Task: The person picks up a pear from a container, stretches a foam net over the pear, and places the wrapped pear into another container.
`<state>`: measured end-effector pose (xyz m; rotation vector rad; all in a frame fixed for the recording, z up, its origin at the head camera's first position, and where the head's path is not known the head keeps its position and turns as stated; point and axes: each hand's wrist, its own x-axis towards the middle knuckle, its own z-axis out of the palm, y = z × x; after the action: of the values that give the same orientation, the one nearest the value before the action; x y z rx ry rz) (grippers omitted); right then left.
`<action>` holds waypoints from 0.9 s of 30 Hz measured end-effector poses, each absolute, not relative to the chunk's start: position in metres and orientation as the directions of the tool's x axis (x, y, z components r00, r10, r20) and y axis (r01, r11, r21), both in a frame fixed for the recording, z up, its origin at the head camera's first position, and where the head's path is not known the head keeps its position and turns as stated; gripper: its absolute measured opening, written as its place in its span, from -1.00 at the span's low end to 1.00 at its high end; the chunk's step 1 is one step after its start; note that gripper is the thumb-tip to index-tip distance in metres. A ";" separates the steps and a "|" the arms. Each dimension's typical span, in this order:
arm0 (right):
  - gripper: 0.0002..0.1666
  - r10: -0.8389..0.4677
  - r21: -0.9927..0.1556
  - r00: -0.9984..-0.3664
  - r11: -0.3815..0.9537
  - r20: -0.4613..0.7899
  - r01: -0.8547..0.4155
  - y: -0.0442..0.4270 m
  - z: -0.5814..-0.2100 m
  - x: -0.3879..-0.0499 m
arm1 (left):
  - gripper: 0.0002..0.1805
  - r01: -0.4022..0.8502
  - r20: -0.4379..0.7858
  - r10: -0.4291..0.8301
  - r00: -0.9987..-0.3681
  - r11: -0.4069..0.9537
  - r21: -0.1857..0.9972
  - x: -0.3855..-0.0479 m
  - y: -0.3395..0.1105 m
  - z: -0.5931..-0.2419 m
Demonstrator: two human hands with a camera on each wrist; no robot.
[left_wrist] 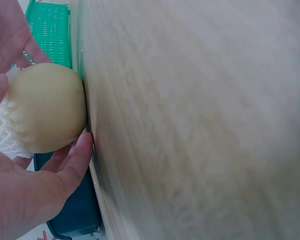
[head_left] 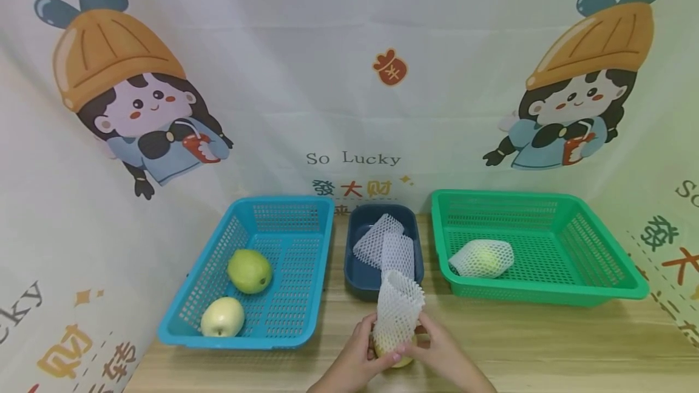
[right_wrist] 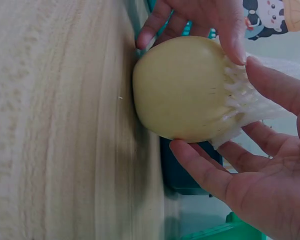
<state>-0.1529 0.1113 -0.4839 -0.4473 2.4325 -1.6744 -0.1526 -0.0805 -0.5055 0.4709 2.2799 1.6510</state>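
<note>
Low at the front of the table, a round pale yellow fruit (right_wrist: 180, 87) sits partly inside a white foam fruit net (head_left: 400, 311). The net stands up past the fruit's far end, and the fruit's near end is bare. My left hand (head_left: 354, 356) holds the fruit from the left, fingers curved along its side and thumb at the net's edge. From the right, my right hand (head_left: 441, 350) grips it too, thumb on the net's rim and fingertips against the fruit. Both thumbs come close together over the net's edge.
A dark blue bin (head_left: 354, 281) behind the hands holds loose foam nets (head_left: 398, 251). At left, a blue basket (head_left: 322, 253) contains a green fruit (head_left: 249, 271) and a pale yellow fruit (head_left: 222, 316). The green basket (head_left: 546, 290) at right holds a netted fruit (head_left: 483, 258).
</note>
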 end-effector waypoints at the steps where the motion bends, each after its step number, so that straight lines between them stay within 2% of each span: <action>1: -0.22 -0.327 -0.930 -0.944 0.334 0.041 -0.156 0.111 -0.485 -0.153 | -0.22 0.097 -0.037 0.424 -0.905 0.291 0.952 -0.153 -0.081 -0.506; 11: -0.21 -0.296 -0.924 -0.955 0.364 0.006 -0.119 0.109 -0.488 -0.150 | -0.24 0.066 -0.048 0.444 -0.895 0.239 0.969 -0.156 -0.084 -0.509; 19: -0.21 -0.337 -0.933 -0.941 0.351 -0.043 -0.083 0.113 -0.489 -0.147 | -0.18 0.009 -0.090 0.478 -0.874 0.202 0.979 -0.158 -0.085 -0.512; 22: -0.18 -0.366 -0.942 -0.929 0.326 -0.045 -0.083 0.115 -0.490 -0.146 | -0.16 0.012 -0.107 0.492 -0.864 0.233 0.972 -0.159 -0.087 -0.511; 27: -0.12 -0.398 -0.953 -0.914 0.300 -0.079 -0.048 0.116 -0.492 -0.147 | -0.25 0.047 -0.113 0.516 -0.849 0.288 0.956 -0.162 -0.092 -0.508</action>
<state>-0.1474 0.1163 -0.4922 -0.4041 2.2723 -1.6493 -0.1623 -0.0923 -0.5080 0.5061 2.1610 1.5833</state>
